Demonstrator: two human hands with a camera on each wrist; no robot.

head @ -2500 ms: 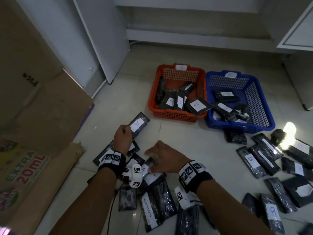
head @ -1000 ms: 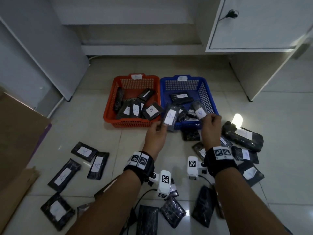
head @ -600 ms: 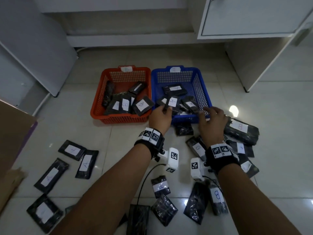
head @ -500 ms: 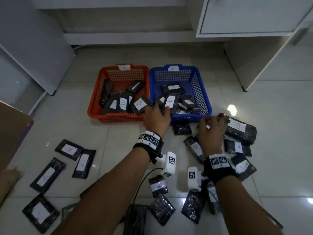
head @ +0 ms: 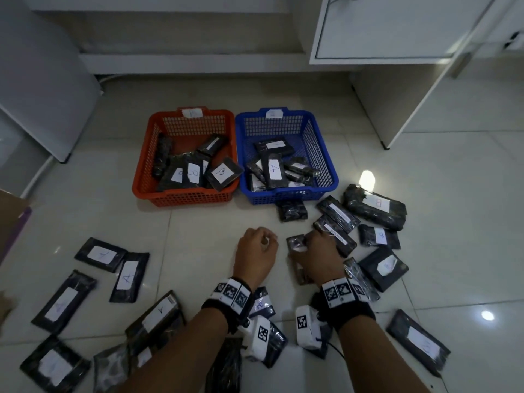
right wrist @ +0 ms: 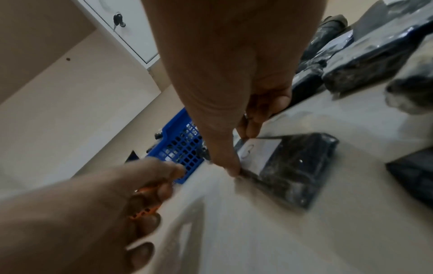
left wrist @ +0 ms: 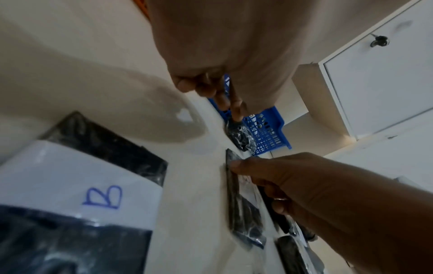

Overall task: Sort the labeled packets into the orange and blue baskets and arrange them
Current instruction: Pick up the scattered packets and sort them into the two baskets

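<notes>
The orange basket point(head: 181, 198) and the blue basket point(head: 286, 198) stand side by side on the tiled floor, each with several black packets inside. A packet labelled A point(head: 273, 170) lies on top in the blue one. In front of the baskets my right hand point(head: 304, 242) pinches the end of a black packet point(head: 295, 241) that lies flat on the floor. The right wrist view shows thumb and fingers on that packet point(right wrist: 293, 166) near its white label. My left hand point(head: 259, 242) hovers just left of it, fingers curled, holding nothing.
Several loose labelled packets lie on the floor at the left point(head: 129, 276), at the right point(head: 374, 207) and under my forearms. A B-labelled packet point(left wrist: 100, 196) is below my left wrist. A white cabinet point(head: 397, 26) stands at the back right and cardboard point(head: 11, 217) at the left edge.
Both hands came back from the blue basket toward me. The left hand let go of the A packet, which now lies in the blue basket. The right hand took hold of a floor packet.
</notes>
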